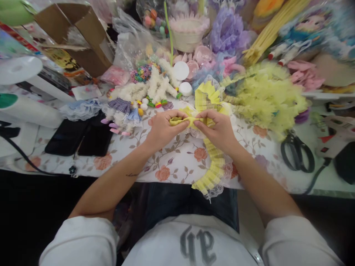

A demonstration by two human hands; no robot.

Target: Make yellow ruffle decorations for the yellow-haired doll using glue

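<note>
My left hand (168, 127) and my right hand (216, 129) meet over the table, thumbs almost touching. Between them they pinch a yellow pleated lace-edged ribbon (215, 166). One loop of it shows at my left fingers. Beyond my hands the ribbon curls up into a standing ruffle, and its other end runs down past my right wrist and hangs over the table's front edge. White lace borders the pleats. The fingertips hide part of the pinched spot.
Black scissors (297, 153) and a glue gun (337, 135) lie at the right, by a heap of yellow ruffled fabric (269, 96). Two dark phones (95, 136) rest at the left. Small dolls in skirts (120, 107), a cardboard box (74, 33) and a white pot (188, 31) stand behind.
</note>
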